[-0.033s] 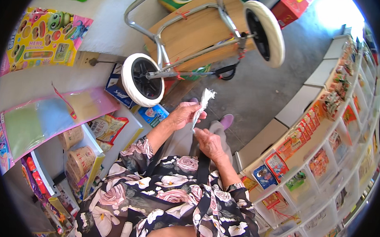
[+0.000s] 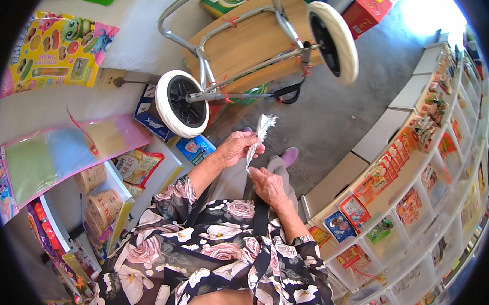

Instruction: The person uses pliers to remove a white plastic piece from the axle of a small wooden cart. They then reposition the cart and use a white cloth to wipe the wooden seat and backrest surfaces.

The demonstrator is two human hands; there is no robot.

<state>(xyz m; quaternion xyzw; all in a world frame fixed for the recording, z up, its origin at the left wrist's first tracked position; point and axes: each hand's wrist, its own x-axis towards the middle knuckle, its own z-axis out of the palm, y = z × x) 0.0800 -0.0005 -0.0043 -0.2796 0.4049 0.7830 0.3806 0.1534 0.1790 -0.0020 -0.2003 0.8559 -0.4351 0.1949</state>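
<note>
A bundle of white strands (image 2: pixel 264 126), frayed at its upper end, stands up from my left hand (image 2: pixel 235 149). The fingers and thumb of that hand are closed round the bundle's middle. Below them it narrows to a thin tail, which my right hand (image 2: pixel 269 187) pinches between thumb and forefinger. The other right fingers are curled in. Both hands are close together above my grey trousers (image 2: pixel 231 182), with the right one a little lower and nearer to me. Whether the strands are string or plastic strips cannot be made out.
A metal-framed cart with white wheels (image 2: pixel 182 103) and a wooden board (image 2: pixel 244 41) lies ahead. Packaged goods fill shelves (image 2: pixel 115 182) at left. Clear plastic bins (image 2: pixel 380 229) with small packets line the right. A red box (image 2: pixel 369 15) stands far ahead on the grey floor (image 2: pixel 333 115).
The view has shifted slightly, so the cart appears a little further left. Both hands keep their hold on the white strands, almost unmoved.
</note>
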